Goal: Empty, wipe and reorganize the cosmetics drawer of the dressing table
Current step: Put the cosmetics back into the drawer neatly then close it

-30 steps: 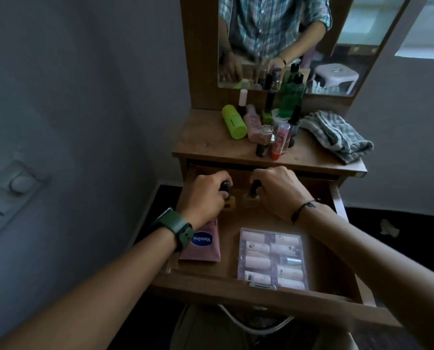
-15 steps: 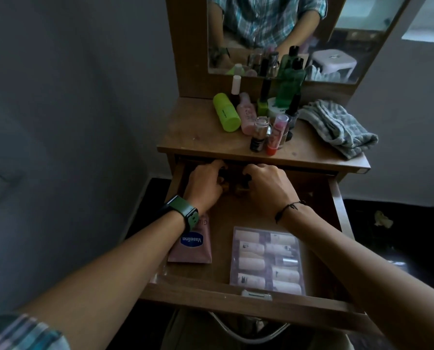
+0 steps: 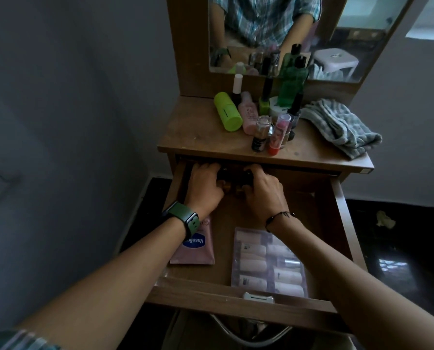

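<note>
Both our grips, left hand [image 3: 205, 188] and right hand [image 3: 262, 192], curl around small dark-capped bottles [image 3: 232, 181] at the back of the open drawer [image 3: 236, 298], under the bench [image 3: 200, 137] lip. Nearer us than the grips lie the pink tube [image 3: 197, 248] and sachet pack [image 3: 266, 263]. We judge the low lip could knock a bottle loose.
</note>
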